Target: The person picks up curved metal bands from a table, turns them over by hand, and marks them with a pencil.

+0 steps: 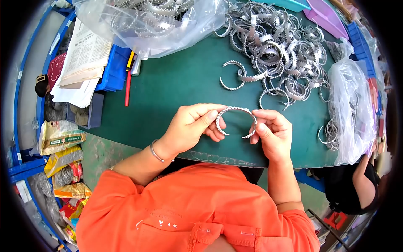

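Note:
Between my two hands, just above the near edge of the green table, I hold an open C-shaped metal bangle [237, 108] with a toothed edge, its gap facing me. My left hand [197, 122] pinches its left side between thumb and fingers. On the other side, my right hand [272, 129] grips the band the same way. A loose open bangle [233, 87] lies on the table beyond my hands. Behind it spreads a large heap of similar silver-coloured bangles [273, 54].
A clear plastic bag of bangles [168, 31] sits at the back left. Another plastic bag [351, 109] stands at the right edge. Papers [82, 59] rest by a blue bin [116, 69] and a red pen [127, 90]. Another person [357, 185] is at the right.

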Demonstrator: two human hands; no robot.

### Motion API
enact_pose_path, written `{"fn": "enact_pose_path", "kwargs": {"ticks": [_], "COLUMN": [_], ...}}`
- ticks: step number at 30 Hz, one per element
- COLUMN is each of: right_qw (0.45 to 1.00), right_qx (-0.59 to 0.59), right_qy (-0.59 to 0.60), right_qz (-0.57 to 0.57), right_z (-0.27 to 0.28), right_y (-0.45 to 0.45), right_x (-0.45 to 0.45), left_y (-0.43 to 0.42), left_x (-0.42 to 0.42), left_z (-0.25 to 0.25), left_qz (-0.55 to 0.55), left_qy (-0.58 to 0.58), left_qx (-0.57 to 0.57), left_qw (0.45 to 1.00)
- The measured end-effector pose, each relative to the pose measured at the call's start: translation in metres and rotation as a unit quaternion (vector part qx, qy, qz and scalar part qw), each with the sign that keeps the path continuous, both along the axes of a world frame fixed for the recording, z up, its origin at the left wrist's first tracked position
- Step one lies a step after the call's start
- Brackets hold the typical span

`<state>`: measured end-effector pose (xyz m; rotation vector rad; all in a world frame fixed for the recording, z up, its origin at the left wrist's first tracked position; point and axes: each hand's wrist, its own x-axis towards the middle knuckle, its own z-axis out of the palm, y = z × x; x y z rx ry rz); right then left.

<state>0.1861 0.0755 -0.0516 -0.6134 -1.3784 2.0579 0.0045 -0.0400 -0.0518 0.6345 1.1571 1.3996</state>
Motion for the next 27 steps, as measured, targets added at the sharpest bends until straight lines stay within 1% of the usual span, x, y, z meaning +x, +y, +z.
{"fn": "enact_pose_path", "kwargs": {"ticks": [3, 5, 6, 8, 12, 13, 15, 16, 17, 18, 19, 20, 21, 22, 23, 24, 26, 27], "right_qw": [1.0, 0.998, 0.998, 0.993, 0.99, 0.992, 0.99, 0.99, 0.953, 0.888, 0.878, 0.864, 0.868, 0.868, 0.893, 0.901, 0.928, 0.974], "right_qx": [0.026, 0.067, 0.066, 0.118, 0.142, 0.128, 0.113, 0.114, 0.282, 0.44, 0.454, 0.476, 0.485, 0.493, 0.447, 0.43, 0.367, 0.218], "right_qy": [-0.008, 0.012, 0.01, 0.017, 0.026, -0.002, -0.069, -0.069, -0.08, -0.089, -0.105, -0.093, -0.071, -0.049, -0.054, -0.055, -0.065, -0.067], "right_qz": [-0.001, -0.001, -0.001, 0.01, -0.002, -0.021, -0.044, -0.044, -0.074, -0.1, -0.109, -0.133, -0.083, -0.033, -0.003, 0.009, 0.017, 0.01], "right_z": [0.0, -0.003, -0.004, -0.004, -0.006, -0.005, -0.003, -0.004, -0.006, -0.007, -0.005, 0.0, 0.001, 0.002, 0.004, 0.004, 0.003, -0.003], "right_y": [0.0, 0.001, 0.002, 0.004, 0.003, 0.002, 0.0, 0.0, 0.0, -0.001, -0.003, -0.006, -0.005, -0.005, -0.012, -0.016, -0.013, -0.012], "right_x": [0.0, 0.0, 0.0, 0.0, -0.003, -0.004, -0.005, -0.007, -0.01, -0.012, -0.012, -0.015, -0.015, -0.014, -0.018, -0.019, -0.014, -0.011], "left_y": [0.0, 0.0, 0.0, 0.001, 0.002, 0.002, 0.001, 0.001, 0.001, 0.001, 0.001, 0.001, 0.002, 0.002, 0.002, 0.002, -0.001, -0.003], "left_x": [0.0, 0.0, 0.0, 0.001, 0.001, 0.0, -0.004, -0.005, -0.006, -0.006, -0.005, -0.003, -0.001, 0.002, 0.004, 0.007, 0.011, 0.008], "left_z": [0.0, -0.001, -0.002, -0.004, -0.004, -0.004, -0.003, -0.002, 0.0, 0.001, 0.002, 0.002, 0.003, 0.003, 0.002, 0.001, 0.005, 0.005], "left_qz": [-0.004, -0.004, -0.003, 0.001, 0.016, 0.015, -0.005, -0.006, -0.015, -0.024, -0.024, -0.015, -0.007, -0.008, -0.012, -0.017, -0.017, -0.024], "left_qy": [0.012, 0.011, 0.012, 0.019, 0.016, 0.016, -0.077, -0.077, -0.056, -0.035, -0.035, -0.03, -0.025, -0.024, 0.002, 0.027, 0.012, 0.105], "left_qx": [0.003, 0.004, 0.007, 0.012, 0.028, 0.028, 0.025, 0.026, 0.026, 0.027, 0.028, 0.023, 0.019, 0.021, 0.037, 0.054, 0.062, 0.087], "left_qw": [1.0, 1.0, 1.0, 1.0, 0.999, 0.999, 0.997, 0.997, 0.998, 0.999, 0.999, 0.999, 0.999, 0.999, 0.999, 0.998, 0.998, 0.99]}}
